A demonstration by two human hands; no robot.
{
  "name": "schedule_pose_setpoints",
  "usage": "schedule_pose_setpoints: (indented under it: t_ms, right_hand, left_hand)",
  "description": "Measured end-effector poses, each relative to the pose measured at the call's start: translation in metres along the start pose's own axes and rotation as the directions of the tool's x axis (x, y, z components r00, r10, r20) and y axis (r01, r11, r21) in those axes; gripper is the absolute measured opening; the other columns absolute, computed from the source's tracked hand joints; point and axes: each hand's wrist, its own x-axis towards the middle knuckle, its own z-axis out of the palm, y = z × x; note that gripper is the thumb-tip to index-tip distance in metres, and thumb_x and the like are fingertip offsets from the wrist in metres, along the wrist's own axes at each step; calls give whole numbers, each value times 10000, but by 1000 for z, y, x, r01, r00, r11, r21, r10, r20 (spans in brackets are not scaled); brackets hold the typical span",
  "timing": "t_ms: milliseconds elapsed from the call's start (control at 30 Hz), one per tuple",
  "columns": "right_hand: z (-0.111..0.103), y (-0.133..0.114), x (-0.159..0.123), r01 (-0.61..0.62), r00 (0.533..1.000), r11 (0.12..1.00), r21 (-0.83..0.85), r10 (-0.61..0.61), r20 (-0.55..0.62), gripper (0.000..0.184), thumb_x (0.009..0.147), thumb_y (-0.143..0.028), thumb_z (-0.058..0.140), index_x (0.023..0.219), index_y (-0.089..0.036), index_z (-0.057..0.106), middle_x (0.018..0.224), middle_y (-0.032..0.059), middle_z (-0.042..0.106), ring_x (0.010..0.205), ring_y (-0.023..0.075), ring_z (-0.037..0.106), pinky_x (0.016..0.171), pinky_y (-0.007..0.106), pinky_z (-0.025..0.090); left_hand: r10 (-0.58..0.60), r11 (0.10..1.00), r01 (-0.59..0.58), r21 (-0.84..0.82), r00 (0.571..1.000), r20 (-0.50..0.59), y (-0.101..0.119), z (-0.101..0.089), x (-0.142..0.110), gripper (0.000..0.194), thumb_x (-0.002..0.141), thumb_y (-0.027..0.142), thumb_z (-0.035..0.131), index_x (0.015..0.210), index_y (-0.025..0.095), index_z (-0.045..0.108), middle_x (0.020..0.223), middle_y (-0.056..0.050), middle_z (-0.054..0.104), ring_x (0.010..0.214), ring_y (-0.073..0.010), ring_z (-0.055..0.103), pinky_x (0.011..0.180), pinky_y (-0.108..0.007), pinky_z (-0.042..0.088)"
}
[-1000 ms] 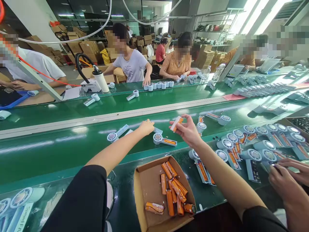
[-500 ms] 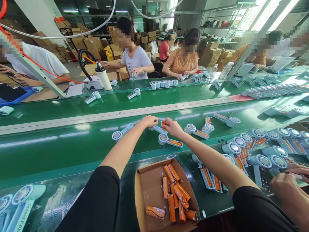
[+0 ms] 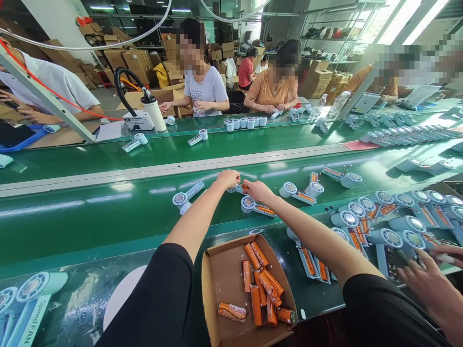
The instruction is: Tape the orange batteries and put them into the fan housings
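Over the green belt, my left hand (image 3: 229, 179) is pinched closed at the head of a light-blue handheld fan (image 3: 239, 189); what its fingertips grip is too small to make out. My right hand (image 3: 257, 191) is closed beside it at the fan's handle, an orange battery showing at its fingertips. Another open fan (image 3: 248, 204) with an orange battery in its handle lies just below my right hand. To the left, a fan (image 3: 180, 199) rests partly behind my left forearm. Nearer me, a cardboard tray (image 3: 224, 270) contains several orange batteries (image 3: 256, 304) with dark wires.
Fans with batteries (image 3: 346, 219) crowd the bench at right, where another person's hands (image 3: 430, 279) work. More fans (image 3: 304, 195) lie along the belt (image 3: 108, 226). Assembled fans (image 3: 39, 294) sit at front left. Co-workers sit across the line beside a white cylinder device (image 3: 155, 114).
My hands have drawn slightly closer together at the fan. The view has shifted a little, and more of a white round surface shows beside my left sleeve. The other person's hands at right have moved.
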Motion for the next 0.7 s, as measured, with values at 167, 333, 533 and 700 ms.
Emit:
schedule_pose_setpoints:
  t_ms: [167, 333, 533, 700]
  right_hand:
    - [-3, 4, 11, 22, 998, 999, -46, -20, 57, 359, 1037, -479, 596, 1332, -362, 765, 1153, 90, 819, 1052, 333, 773, 832, 389, 571]
    - [-15, 6, 24, 45, 995, 994, -97, -36, 90, 278, 992, -435, 660, 1208, -388, 830, 1068, 58, 845, 1023, 305, 782, 875, 377, 569]
    - [-21, 23, -27, 56, 998, 992, -112, -60, -30, 318, 1000, -263, 602, 1215, -315, 831, 1281, 63, 815, 1139, 289, 756, 926, 348, 550]
    - [-14, 53, -72, -53, 986, 995, -84, 38, -165, 363, 981, -239, 593, 1262, -239, 823, 1243, 129, 822, 1077, 324, 772, 871, 366, 552]
  left_hand:
    - [-28, 998, 26, -63, 999, -31, 3, 3, 0, 345, 1032, 416, 679, 1304, 204, 679, 1349, -106, 681, 1164, -248, 688, 996, -471, 609]
    - [-36, 984, 18, -175, 994, -102, 16, 4, -8, 345, 1035, 425, 675, 1290, 193, 689, 1340, -109, 696, 1177, -254, 693, 1023, -496, 597]
    - [-45, 938, -50, -343, 964, -264, -9, 23, -116, 472, 1015, 338, 660, 1471, 230, 609, 1531, -77, 654, 1395, -226, 613, 1192, -328, 466]
    - [-229, 910, 108, -400, 936, -269, -87, 61, -303, 374, 1008, 443, 535, 1174, 190, 754, 1224, -98, 802, 1131, -256, 746, 1077, -379, 565]
